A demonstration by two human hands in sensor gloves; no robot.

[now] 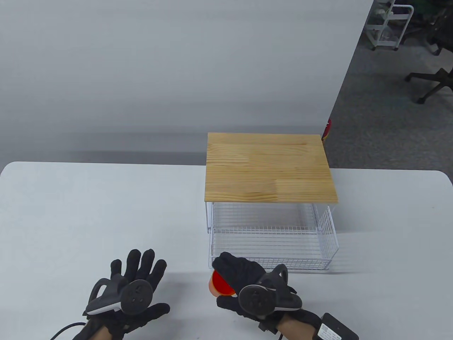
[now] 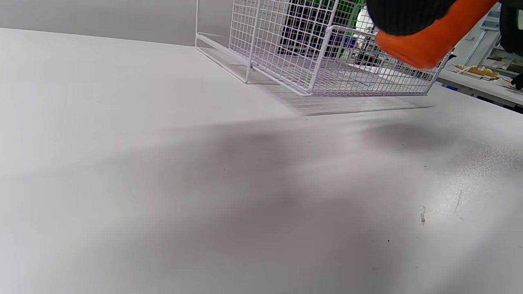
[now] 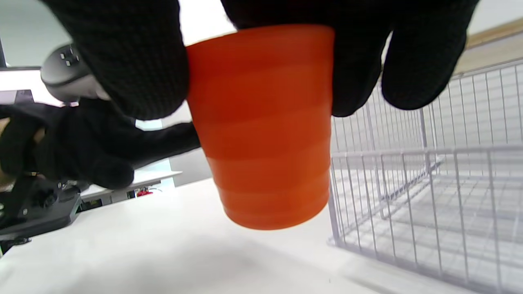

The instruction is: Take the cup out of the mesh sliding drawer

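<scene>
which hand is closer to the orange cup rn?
Right. The right hand grips the orange cup from above, holding it off the table just outside the mesh drawer. The left hand is spread flat, apart to the cup's left.

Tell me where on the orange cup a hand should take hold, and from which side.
Grip the orange cup around its upper wall near the rim, coming from above, as the right hand does. The wall tapers toward the base, so the wider top probably resists slipping through the fingers.
</scene>
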